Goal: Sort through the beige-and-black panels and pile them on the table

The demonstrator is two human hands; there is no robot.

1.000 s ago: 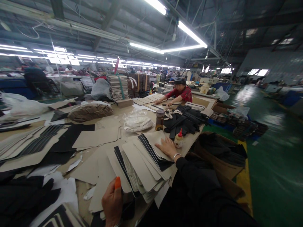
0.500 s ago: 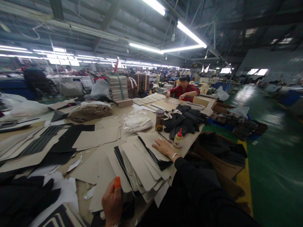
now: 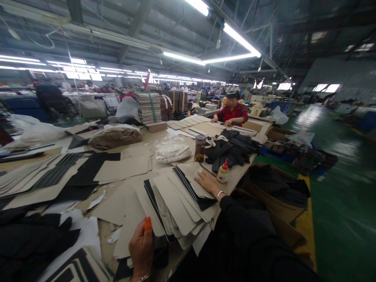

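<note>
Fanned out in front of me is a stack of beige panels [image 3: 173, 196] with rounded corners, black sheets showing between some of them. My right hand [image 3: 208, 182] lies flat on the stack's upper right part, its fingers spread over the top panel. At the near left end, my left hand [image 3: 141, 250] is closed beside the stack, an orange cover on one digit. Its fingers are mostly hidden, so what they hold cannot be made out. A glue bottle [image 3: 223, 173] with a red tip stands just right of my right hand. Behind it is a lidded jar of brown liquid [image 3: 200, 149].
Black strips [image 3: 232, 147] lie heaped beyond the bottle. A clear plastic bag [image 3: 172, 150] rests mid-table, and more panels [image 3: 123, 169] lie to the left. Across the table sits a co-worker in red [image 3: 233, 111]. Open cartons [image 3: 276, 192] stand beside the table's right edge.
The view has swung slightly, moving the scene a little to the right. Both my hands keep their places at the stack. The co-worker's hands have shifted slightly.
</note>
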